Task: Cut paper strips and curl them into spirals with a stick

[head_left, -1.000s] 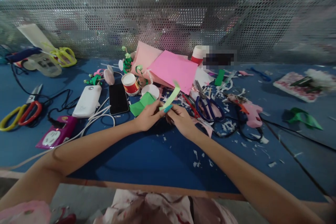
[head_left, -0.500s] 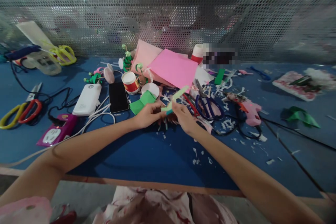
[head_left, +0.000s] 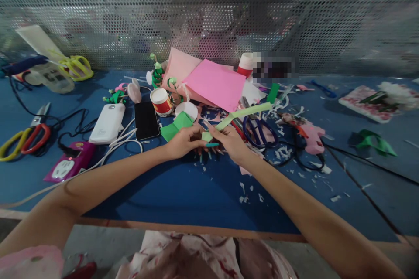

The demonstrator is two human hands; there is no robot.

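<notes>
A pale green paper strip (head_left: pixel 250 110) is held between my two hands over the middle of the blue table. Its near end is folded into a small flat shape (head_left: pixel 207 136), and the long tail reaches up to the right. My left hand (head_left: pixel 183 140) is closed, pinching the folded end between thumb and fingers. Fingers of my right hand (head_left: pixel 228 139) grip the strip just beside the fold. A small teal tip shows between the hands; I cannot tell what it is. Folded green paper (head_left: pixel 176 126) lies beside my left hand.
Blue-handled scissors (head_left: pixel 260 132), a pink glue gun (head_left: pixel 314 136) and paper scraps lie on the right. Pink sheets (head_left: pixel 216 83) and a glue tub (head_left: pixel 161 101) are behind my hands. Leftward are a phone (head_left: pixel 146 120), a white power bank (head_left: pixel 108 123), a purple socket block (head_left: pixel 70 161) and scissors (head_left: pixel 36 138).
The strip's tail now stretches farther out to the right, and more of it shows. My right fingers have shifted slightly left, closer to the folded end. My left hand stays nearly in place.
</notes>
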